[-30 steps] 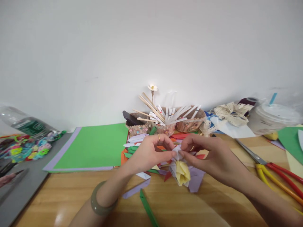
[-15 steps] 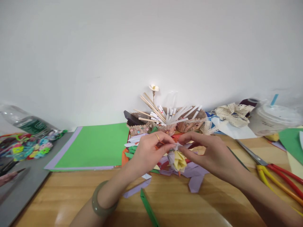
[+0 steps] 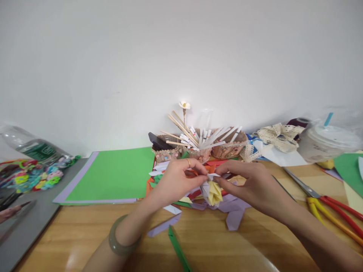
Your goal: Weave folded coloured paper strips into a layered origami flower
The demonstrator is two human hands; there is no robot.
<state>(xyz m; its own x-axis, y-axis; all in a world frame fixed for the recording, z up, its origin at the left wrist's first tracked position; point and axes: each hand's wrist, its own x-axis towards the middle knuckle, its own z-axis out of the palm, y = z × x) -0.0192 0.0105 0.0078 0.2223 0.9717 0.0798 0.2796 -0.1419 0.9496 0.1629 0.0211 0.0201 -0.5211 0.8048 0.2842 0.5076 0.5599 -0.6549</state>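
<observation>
sticks basket [image 3: 198, 145] behind paper flower [image 3: 213, 190]; scissors [image 3: 326, 206] right.

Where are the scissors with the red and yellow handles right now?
In the head view the scissors lie on the wooden table at the right, beside the right hand that pinches the paper flower, in front of the lidded cup.

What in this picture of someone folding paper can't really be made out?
- Head view: the spot where the left hand and right hand pinch the paper flower is hidden by their fingertips.
- Head view: the label on the bottle is blurred.
- Head view: the handles of the scissors are cut off by the right edge.
- Head view: the green paper strip runs off the bottom edge.
</observation>
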